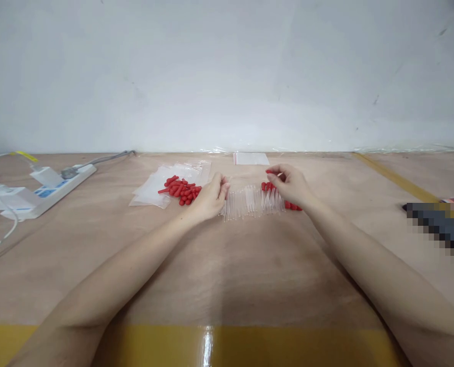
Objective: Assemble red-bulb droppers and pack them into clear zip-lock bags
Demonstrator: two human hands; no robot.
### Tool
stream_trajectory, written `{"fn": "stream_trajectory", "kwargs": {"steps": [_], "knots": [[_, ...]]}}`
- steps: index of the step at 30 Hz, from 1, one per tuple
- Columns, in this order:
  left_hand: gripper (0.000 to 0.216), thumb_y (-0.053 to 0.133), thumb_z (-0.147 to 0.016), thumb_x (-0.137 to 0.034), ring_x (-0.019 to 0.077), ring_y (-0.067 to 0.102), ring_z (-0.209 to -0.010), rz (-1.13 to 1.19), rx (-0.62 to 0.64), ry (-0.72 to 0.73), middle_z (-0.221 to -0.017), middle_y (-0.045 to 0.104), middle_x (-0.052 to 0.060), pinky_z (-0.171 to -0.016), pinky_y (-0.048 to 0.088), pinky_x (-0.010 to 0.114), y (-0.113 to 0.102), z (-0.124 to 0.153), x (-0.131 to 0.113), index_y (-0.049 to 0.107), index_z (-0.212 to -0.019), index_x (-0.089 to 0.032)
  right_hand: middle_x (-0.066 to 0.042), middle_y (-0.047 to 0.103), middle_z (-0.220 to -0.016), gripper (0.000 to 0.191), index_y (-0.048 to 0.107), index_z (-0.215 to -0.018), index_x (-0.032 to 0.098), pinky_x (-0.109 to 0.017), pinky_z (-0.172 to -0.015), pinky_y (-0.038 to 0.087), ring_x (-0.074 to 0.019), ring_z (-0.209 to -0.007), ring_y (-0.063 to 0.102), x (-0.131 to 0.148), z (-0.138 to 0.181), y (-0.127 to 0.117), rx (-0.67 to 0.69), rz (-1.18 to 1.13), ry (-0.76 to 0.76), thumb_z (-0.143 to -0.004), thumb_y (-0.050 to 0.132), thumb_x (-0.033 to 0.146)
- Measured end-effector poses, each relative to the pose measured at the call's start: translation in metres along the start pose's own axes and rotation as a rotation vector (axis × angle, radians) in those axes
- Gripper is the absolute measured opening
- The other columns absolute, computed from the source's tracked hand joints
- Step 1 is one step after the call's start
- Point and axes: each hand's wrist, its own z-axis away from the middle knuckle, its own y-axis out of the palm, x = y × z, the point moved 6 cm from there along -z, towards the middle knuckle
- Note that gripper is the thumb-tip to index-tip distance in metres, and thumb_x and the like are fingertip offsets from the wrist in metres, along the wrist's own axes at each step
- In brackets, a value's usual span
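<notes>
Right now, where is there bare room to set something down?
Bare: brown tabletop nearer than left hand and right hand, down to the yellow tape strip; also between white power strip and clear plastic bags. Crowded: around the hands, among clear tubes and red rubber caps.

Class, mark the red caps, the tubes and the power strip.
red caps (181,191): head view, pile's middle.
tubes (246,203): head view, row's middle.
power strip (64,186): head view, top face.
</notes>
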Motion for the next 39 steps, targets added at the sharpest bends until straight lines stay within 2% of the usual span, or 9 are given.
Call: {"fn": "stream_trajectory", "kwargs": {"steps": [2, 5, 9, 16, 23, 33, 39], "knots": [[0.015, 0.032, -0.09, -0.027, 0.0116, 0.046, -0.058, -0.063, -0.015, 0.07, -0.065, 0.047, -0.002, -0.057, 0.037, 0.024, -0.002, 0.015, 0.003, 0.042, -0.087, -0.017, -0.006, 0.061, -0.082, 0.015, 0.059, -0.087, 0.017, -0.029, -0.06, 0.045, -0.0141, -0.066, 0.054, 0.016, 0.014, 0.018, 0.035, -0.036, -0.145, -0.077, 0.052, 0.026], [0.015, 0.033, -0.09, -0.023, 0.0133, 0.049, -0.071, -0.121, -0.002, 0.196, -0.077, 0.052, 0.002, -0.066, 0.04, 0.026, 0.0, 0.033, 0.007, 0.046, -0.089, -0.016, -0.006, 0.059, -0.082, 0.008, 0.057, -0.083, 0.017, -0.029, -0.066, 0.044, -0.0152, -0.074, 0.054, 0.036, 0.039, 0.038, 0.125, -0.065, -0.326, -0.077, 0.052, 0.021], [0.016, 0.036, -0.089, -0.019, 0.015, 0.05, -0.081, -0.121, 0.011, 0.326, -0.087, 0.054, 0.006, -0.073, 0.042, 0.027, 0.008, 0.043, 0.008, 0.05, -0.094, -0.015, -0.005, 0.058, -0.078, 0.007, 0.055, -0.085, 0.017, -0.028, -0.067, 0.044, -0.0141, -0.072, 0.053, 0.049, 0.059, 0.05, 0.196, -0.103, -0.451, -0.08, 0.05, 0.018], [0.016, 0.043, -0.087, -0.017, 0.0145, 0.053, -0.08, -0.126, -0.085, 0.403, -0.085, 0.058, 0.006, -0.072, 0.045, 0.026, 0.007, 0.046, 0.006, 0.055, -0.097, -0.014, -0.007, 0.059, -0.083, 0.016, 0.059, -0.095, 0.016, -0.029, -0.068, 0.045, -0.0148, -0.075, 0.055, 0.048, 0.06, 0.054, 0.218, -0.111, -0.501, -0.082, 0.05, 0.019], [0.019, 0.044, -0.085, -0.012, 0.0142, 0.055, -0.076, -0.139, -0.132, 0.524, -0.083, 0.061, 0.007, -0.067, 0.047, 0.026, 0.006, 0.049, 0.002, 0.059, -0.097, -0.014, -0.006, 0.062, -0.08, 0.014, 0.061, -0.091, 0.017, -0.028, -0.066, 0.046, -0.0146, -0.073, 0.056, 0.049, 0.063, 0.057, 0.206, -0.109, -0.499, -0.084, 0.049, 0.02], [0.029, 0.039, -0.082, -0.004, 0.0135, 0.054, -0.069, -0.135, -0.115, 0.617, -0.077, 0.061, 0.007, -0.061, 0.048, 0.025, 0.007, 0.053, -0.003, 0.059, -0.1, -0.014, -0.005, 0.065, -0.075, 0.013, 0.061, -0.086, 0.017, -0.028, -0.065, 0.046, -0.0141, -0.07, 0.057, 0.048, 0.071, 0.057, 0.156, -0.123, -0.592, -0.084, 0.049, 0.021], [0.031, 0.038, -0.082, -0.005, 0.0142, 0.055, -0.07, -0.153, -0.083, 0.609, -0.078, 0.061, 0.007, -0.061, 0.048, 0.025, 0.013, 0.055, -0.001, 0.059, -0.102, -0.015, -0.005, 0.064, -0.073, 0.014, 0.061, -0.085, 0.019, -0.028, -0.064, 0.046, -0.0148, -0.07, 0.057, 0.048, 0.074, 0.061, 0.179, -0.081, -0.622, -0.084, 0.048, 0.025]]}}
